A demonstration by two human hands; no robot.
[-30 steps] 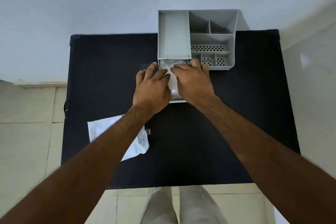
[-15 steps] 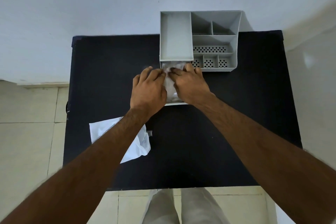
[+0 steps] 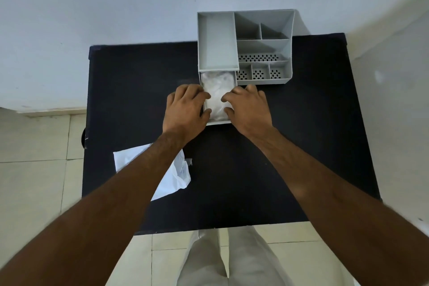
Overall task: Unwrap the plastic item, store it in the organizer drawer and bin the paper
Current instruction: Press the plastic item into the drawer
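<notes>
A grey organizer (image 3: 263, 30) stands at the back of the black table (image 3: 301, 146). Its drawer (image 3: 218, 122) is pulled out toward me. A crumpled clear plastic item (image 3: 217, 90) lies inside the drawer. My left hand (image 3: 185, 111) rests on the drawer's left side, fingertips touching the plastic. My right hand (image 3: 249, 109) sits at the drawer's right side, fingers curled onto the plastic's edge. The white paper (image 3: 176, 174) lies flat on the table at the near left, partly hidden under my left forearm.
The organizer has several open compartments, some with perforated floors (image 3: 258, 57). A pale wall rises behind the table. Tiled floor (image 3: 34, 169) shows on the left, and my light trousers (image 3: 232, 258) show below the table's near edge.
Both hands have drawn apart and back toward me, uncovering the plastic in the drawer. The paper has not moved.
</notes>
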